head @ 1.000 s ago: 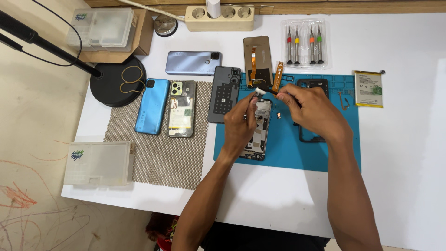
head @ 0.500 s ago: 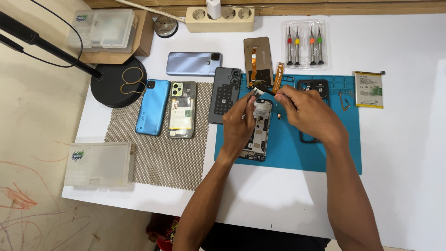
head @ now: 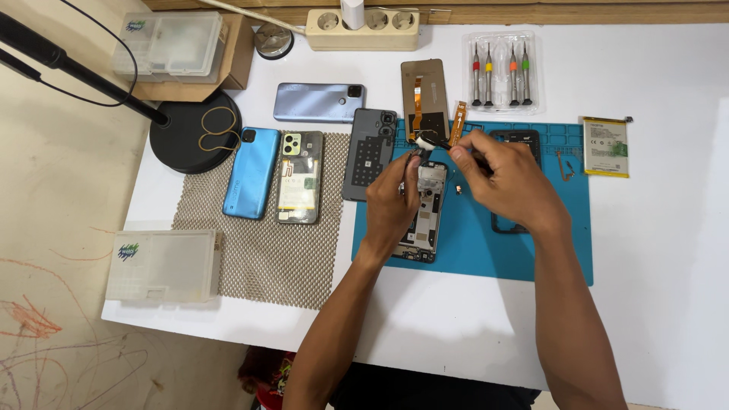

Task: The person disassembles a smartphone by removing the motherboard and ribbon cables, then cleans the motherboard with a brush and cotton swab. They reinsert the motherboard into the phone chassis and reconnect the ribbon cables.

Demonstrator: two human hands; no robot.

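Broadly, we are working over a white table (head: 668, 228) with a blue mat (head: 486, 250) laid on it, and on that mat lies the opened phone frame (head: 424, 212) with its boards exposed. Our left hand (head: 391, 205) rests on the frame's left edge, its fingers curled against it to pin it down. Our right hand (head: 505, 182) sits just to the right and slightly above, fingers pinched together on a thin dark tool (head: 437, 143) whose tip meets a small white part (head: 422, 140) just above the frame's top end. To do this well, we judge that the frame should stay flat on the mat under steady pressure while the tool moves lightly, since the orange flex cable (head: 458, 123) stands just beside the tip and could crease. The small part lies between our two hands, touching the tool and close to our left fingertips; we cannot tell whether it has come free of the frame.
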